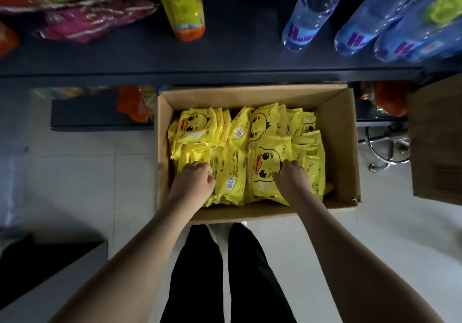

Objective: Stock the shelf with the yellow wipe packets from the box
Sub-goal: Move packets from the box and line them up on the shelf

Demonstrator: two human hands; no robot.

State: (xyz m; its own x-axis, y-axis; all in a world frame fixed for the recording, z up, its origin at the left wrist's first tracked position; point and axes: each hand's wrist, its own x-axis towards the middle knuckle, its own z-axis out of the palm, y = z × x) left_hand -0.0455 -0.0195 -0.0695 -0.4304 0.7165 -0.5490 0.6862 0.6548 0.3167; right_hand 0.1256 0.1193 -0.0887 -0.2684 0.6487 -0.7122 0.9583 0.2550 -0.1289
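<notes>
Reaching into the box (337,127), left hand (193,181) and right hand (291,179) curl among yellow packets (232,170), grip unclear.

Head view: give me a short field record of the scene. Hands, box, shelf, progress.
left hand: in the box, fingers curled into the yellow wipe packets at the left of the stack
right hand: in the box, fingers dug in beside a duck-face packet
cardboard box: open, on the floor, nearly full
shelf: dark, holds snack bags, a yellow bottle, water bottles
progress: no wipe packets visible on the shelf
</notes>
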